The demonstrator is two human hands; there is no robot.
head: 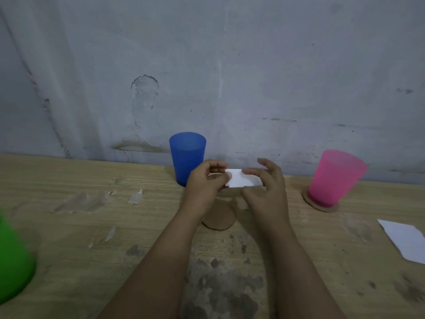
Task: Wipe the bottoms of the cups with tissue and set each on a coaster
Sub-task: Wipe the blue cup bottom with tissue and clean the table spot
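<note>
I hold a folded white tissue (pixel 241 181) between both hands above the desk (pixel 69 226): my left hand (pixel 205 183) has its grip pinched narrow on the tissue's left end with thumb and fingers, and my right hand (pixel 264 187) pinches the right end, its other fingers spread loosely. The tissue's long axis runs left to right, level, its flat face turned toward me. Directly under my hands lies one bare round coaster (pixel 218 217), partly covered by my left wrist. Just behind my left hand stands the blue cup (pixel 187 155), upright, mouth up, at the wall. Well to the right the pink cup (pixel 333 178) sits mouth up on a second coaster (pixel 320 206) (it looks tilted, which may be the wide lens). At the far left edge is a blurred green cup (pixel 13 261). A second white sheet (pixel 407 240) lies flat at the right edge. So: three cups, two coasters, two tissues
</note>
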